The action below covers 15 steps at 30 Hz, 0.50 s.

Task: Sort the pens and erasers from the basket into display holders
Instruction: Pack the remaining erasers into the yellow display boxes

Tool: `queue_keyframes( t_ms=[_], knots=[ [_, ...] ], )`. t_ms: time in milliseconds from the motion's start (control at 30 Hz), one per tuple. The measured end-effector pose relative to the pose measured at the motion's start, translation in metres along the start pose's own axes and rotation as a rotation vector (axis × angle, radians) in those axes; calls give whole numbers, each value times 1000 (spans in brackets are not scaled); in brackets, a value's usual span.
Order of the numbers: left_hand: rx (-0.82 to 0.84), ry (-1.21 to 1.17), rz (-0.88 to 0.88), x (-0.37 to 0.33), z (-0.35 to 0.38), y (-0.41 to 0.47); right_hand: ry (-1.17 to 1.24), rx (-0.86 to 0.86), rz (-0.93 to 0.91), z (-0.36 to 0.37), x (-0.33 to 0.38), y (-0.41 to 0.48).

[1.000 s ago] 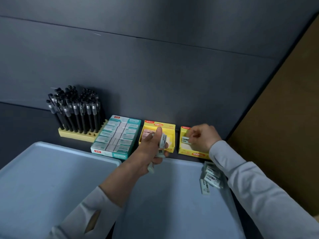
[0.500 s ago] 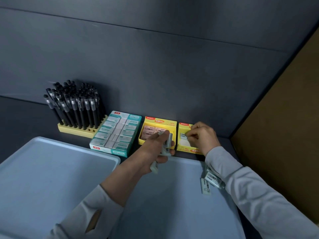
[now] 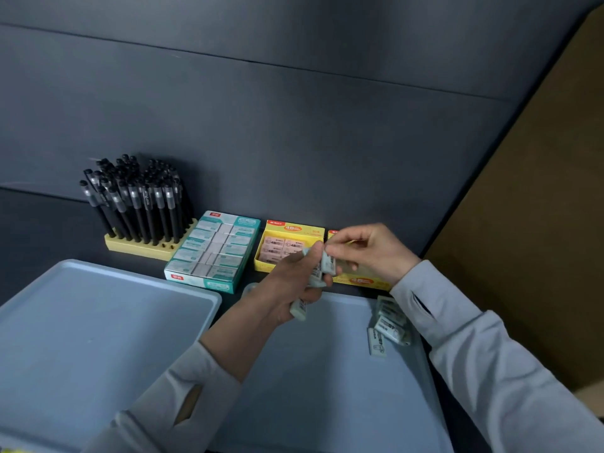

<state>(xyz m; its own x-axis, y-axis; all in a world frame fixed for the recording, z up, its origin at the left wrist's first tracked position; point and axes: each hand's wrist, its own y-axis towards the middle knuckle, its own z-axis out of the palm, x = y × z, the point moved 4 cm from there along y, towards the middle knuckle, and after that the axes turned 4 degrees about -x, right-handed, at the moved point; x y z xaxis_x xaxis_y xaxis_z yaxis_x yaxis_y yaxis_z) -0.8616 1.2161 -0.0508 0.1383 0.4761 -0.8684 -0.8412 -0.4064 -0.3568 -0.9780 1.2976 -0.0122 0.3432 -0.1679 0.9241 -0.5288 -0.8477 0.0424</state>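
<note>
My left hand [image 3: 287,289] grips a small stack of white erasers [image 3: 315,276], raised in front of the yellow eraser boxes. My right hand [image 3: 369,253] meets it from the right, its fingertips pinching the top eraser [image 3: 328,264] of that stack. Behind the hands stand a yellow box [image 3: 294,228] with pink erasers and a second yellow box [image 3: 362,281], mostly hidden by my right hand. A teal box [image 3: 212,250] of wrapped erasers sits to the left. Black pens [image 3: 137,204] stand in a yellow holder [image 3: 137,246]. Several loose erasers [image 3: 387,325] lie in the right blue basket [image 3: 310,387].
A second blue basket [image 3: 81,338] lies at the front left, beside the right one. A dark panel wall rises directly behind the holders. A brown board [image 3: 539,223] closes off the right side.
My right hand has come away from the right yellow box and moved left to the erasers in my left hand. My left hand has lifted slightly toward it.
</note>
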Motion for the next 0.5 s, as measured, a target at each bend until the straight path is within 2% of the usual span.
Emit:
queue_keyframes(
  t_ms=[67, 267, 333, 433, 500],
  knots=[
    [-11, 19, -14, 2, 1, -2, 24, -56, 37, -7, -2, -3],
    [-35, 83, -19, 5, -1, -4, 119, 38, 88, -4, -1, -11],
    [-47, 49, -4, 4, -4, -3, 122, -59, 67, -16, -2, -7],
    [-74, -24, -20, 3, -10, -4, 67, -303, 64, -46, -16, 2],
    [-96, -21, -28, 2, -16, -5, -39, -354, 98, -55, -28, 8]
  ],
)
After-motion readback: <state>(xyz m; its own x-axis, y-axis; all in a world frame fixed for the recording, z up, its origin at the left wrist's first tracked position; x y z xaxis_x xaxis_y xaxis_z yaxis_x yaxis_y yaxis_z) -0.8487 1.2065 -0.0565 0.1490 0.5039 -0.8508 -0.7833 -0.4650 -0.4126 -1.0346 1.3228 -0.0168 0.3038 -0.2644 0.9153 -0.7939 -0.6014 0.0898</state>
